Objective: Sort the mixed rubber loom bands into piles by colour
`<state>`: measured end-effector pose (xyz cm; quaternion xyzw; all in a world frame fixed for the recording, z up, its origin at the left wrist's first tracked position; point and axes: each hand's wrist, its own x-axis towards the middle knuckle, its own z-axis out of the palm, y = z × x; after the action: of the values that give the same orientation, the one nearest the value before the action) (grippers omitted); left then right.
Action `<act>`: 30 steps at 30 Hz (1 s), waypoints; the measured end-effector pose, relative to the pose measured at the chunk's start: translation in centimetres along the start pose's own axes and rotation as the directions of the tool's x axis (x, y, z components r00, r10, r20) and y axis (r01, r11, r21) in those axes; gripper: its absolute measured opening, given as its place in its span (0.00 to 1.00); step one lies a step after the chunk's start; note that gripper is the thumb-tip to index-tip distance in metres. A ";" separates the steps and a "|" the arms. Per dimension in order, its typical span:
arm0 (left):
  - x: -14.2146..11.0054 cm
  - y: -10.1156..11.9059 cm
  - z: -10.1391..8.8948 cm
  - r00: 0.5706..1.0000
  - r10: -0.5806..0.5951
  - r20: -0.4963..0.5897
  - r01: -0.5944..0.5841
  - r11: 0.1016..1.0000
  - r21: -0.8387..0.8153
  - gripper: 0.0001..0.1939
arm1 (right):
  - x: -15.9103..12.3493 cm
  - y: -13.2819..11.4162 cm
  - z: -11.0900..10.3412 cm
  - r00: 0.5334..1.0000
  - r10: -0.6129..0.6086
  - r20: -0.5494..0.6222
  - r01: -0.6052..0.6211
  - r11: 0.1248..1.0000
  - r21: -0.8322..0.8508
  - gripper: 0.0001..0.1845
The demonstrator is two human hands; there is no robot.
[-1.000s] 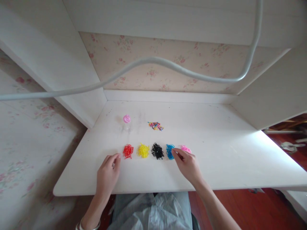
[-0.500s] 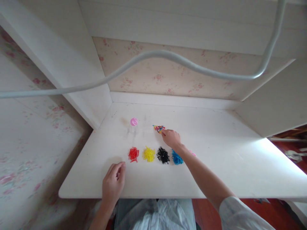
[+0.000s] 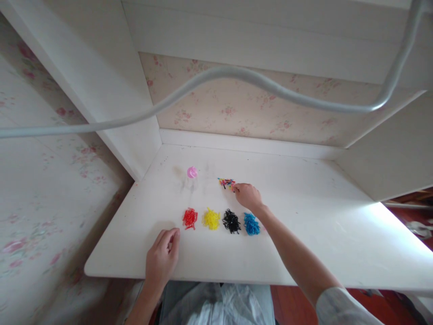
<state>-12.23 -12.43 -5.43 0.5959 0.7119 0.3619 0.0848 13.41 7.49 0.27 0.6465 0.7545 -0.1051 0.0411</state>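
Note:
My right hand (image 3: 248,196) reaches over the table with its fingers pinched together at the right edge of a mixed-colour pile of small rubber bands (image 3: 226,182). What lies between those fingertips is too small to tell. In a row nearer me lie sorted piles: red bands (image 3: 190,218), yellow bands (image 3: 211,219), black bands (image 3: 232,221) and blue bands (image 3: 252,224). A bit of pink shows beside the blue pile, mostly covered by my right forearm. Loosely curled, my left hand (image 3: 163,253) rests on the table in front of the red pile, with nothing visible in it.
Behind the red pile stands a small clear container with a pink top (image 3: 192,172). A pale curved tube (image 3: 233,72) crosses the view above the white table (image 3: 324,234). White panels rise on both sides, and a flowered wall is at the back.
My right hand has shifted slightly right at the mixed pile, whose bands are a little more spread. More of the blue pile shows. My left hand keeps its pose; the whole view has tilted slightly.

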 end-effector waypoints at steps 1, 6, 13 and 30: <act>0.0 0.0 0.0 1.000 -0.005 0.004 0.005 1.000 0.002 0.11 | 0.0 0.3 -0.1 1.000 0.009 0.012 -0.009 1.000 0.007 0.19; -0.1 0.1 0.0 1.000 -0.022 0.021 0.022 1.000 0.003 0.11 | 0.3 1.4 -0.3 0.996 0.063 0.067 -0.066 0.997 0.040 0.17; -0.2 0.0 0.1 1.000 -0.002 0.001 0.002 1.000 0.011 0.12 | 1.6 2.1 -0.6 0.983 0.119 0.139 -0.143 0.974 0.176 0.17; -0.1 0.1 0.0 1.000 0.000 0.021 -0.001 1.000 0.029 0.11 | 1.7 3.8 -0.3 0.952 0.031 0.303 -0.200 0.812 0.548 0.11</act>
<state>-12.15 -12.57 -5.42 0.6011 0.7159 0.3452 0.0837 16.91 9.72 -0.21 0.6523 0.6333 -0.4144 -0.0420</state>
